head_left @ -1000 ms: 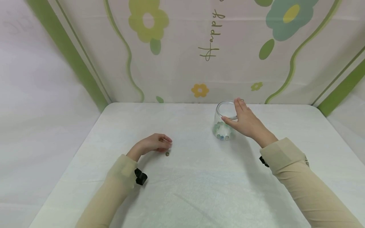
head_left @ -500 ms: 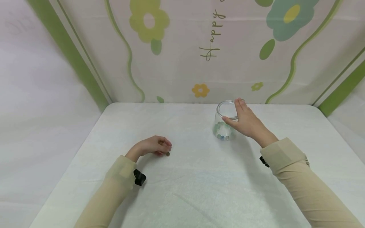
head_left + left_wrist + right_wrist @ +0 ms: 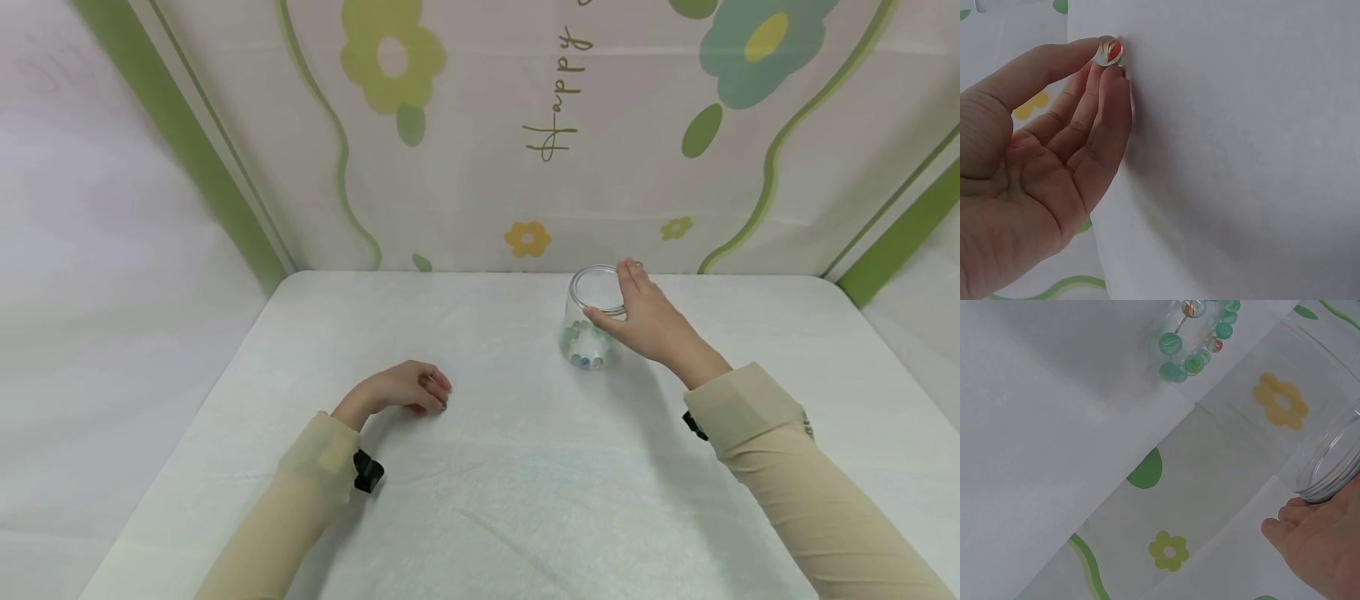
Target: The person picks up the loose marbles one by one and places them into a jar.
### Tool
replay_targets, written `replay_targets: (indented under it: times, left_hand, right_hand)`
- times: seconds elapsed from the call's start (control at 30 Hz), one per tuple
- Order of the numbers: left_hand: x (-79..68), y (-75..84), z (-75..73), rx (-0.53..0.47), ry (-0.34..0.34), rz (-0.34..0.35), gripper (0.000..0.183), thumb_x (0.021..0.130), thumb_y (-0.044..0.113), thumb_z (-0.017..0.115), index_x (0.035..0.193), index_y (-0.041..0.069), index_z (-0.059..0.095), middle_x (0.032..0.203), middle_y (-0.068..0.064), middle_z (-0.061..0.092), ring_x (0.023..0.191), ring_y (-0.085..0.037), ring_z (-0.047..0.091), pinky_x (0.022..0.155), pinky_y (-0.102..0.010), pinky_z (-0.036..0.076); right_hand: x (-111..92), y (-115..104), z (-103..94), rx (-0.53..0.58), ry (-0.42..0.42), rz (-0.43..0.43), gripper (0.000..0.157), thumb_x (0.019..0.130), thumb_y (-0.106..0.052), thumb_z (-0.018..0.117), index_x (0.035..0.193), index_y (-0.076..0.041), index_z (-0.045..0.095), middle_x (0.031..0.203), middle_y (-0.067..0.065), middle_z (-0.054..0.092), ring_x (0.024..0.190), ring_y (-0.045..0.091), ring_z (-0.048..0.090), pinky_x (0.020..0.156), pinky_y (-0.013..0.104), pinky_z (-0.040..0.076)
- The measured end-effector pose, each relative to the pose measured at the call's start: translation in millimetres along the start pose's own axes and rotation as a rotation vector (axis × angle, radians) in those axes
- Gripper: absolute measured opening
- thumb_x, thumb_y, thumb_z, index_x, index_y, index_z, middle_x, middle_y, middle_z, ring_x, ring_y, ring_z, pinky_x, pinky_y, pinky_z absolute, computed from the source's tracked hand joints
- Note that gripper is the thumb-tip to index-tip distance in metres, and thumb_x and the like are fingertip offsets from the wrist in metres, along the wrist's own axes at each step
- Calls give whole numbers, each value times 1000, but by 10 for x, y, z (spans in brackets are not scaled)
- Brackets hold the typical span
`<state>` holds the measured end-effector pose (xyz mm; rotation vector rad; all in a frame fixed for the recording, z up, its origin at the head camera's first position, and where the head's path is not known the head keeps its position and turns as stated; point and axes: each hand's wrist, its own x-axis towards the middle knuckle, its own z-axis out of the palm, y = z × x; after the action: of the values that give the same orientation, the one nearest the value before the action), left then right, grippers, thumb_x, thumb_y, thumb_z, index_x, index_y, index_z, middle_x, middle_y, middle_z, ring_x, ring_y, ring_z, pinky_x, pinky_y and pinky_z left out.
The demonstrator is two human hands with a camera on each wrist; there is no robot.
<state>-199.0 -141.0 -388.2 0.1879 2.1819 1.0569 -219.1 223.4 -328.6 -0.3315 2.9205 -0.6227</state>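
My left hand (image 3: 401,390) is low over the white table, left of centre. Thumb and fingertips pinch a clear marble (image 3: 1110,51) with an orange-red swirl, close to the tabletop; in the head view only a bit of it shows. Toward the back right stands a clear jar (image 3: 573,321) with a silvery rim. Several green, blue and clear marbles (image 3: 1110,51) (image 3: 1170,344) lie in a ring on its bottom. My right hand (image 3: 651,323) rests against the right side of the rim, fingers extended and thumb spread along the near edge.
A white cloth covers the table (image 3: 510,483). Behind it hangs a printed curtain (image 3: 465,167) with flowers, close to the jar. Plain white sheets flank both sides. A black wrist camera (image 3: 367,471) sits under the left cuff.
The left fingers have lowered and closed on the marble that lay beside them on the table. The right hand and the jar have stayed in place.
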Motion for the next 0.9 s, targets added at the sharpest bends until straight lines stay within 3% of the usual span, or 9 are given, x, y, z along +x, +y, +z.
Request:
replay_targets:
  times: [0.2, 0.43, 0.7, 0.9]
  left_hand:
    - [5, 9, 4, 13, 9, -6, 28, 87, 8, 66, 113, 1, 60, 101, -7, 68, 78, -10, 59, 68, -21, 51]
    - [34, -25, -14, -74, 22, 2, 31, 91, 15, 63, 118, 1, 58, 102, -6, 67, 81, -11, 60, 74, -23, 54]
    - [86, 8, -46, -294, 50, 28, 42, 94, 15, 60, 132, -1, 48, 122, -13, 59, 105, -17, 61, 96, -33, 55]
    - [127, 108, -33, -475, 100, 32, 49, 96, 15, 57, 140, -1, 40, 127, -10, 55, 117, -18, 57, 98, -27, 53]
  right_hand:
    - [-8, 0, -4, 1, -1, -2, 97, 94, -61, 40, 151, 4, -5, 159, 25, -7, 145, 47, 2, 118, 63, 11]
    - [-10, 0, -6, 0, 2, -1, 97, 94, -61, 40, 151, 4, -5, 159, 24, -7, 145, 48, 3, 118, 64, 12]
    - [-12, 3, -6, 8, 8, -3, 97, 94, -60, 41, 151, 4, -4, 159, 24, -6, 145, 48, 3, 118, 64, 12]
    - [-9, 10, 2, 5, 15, -9, 96, 94, -59, 42, 151, 5, -3, 159, 25, -5, 145, 48, 4, 118, 64, 13]
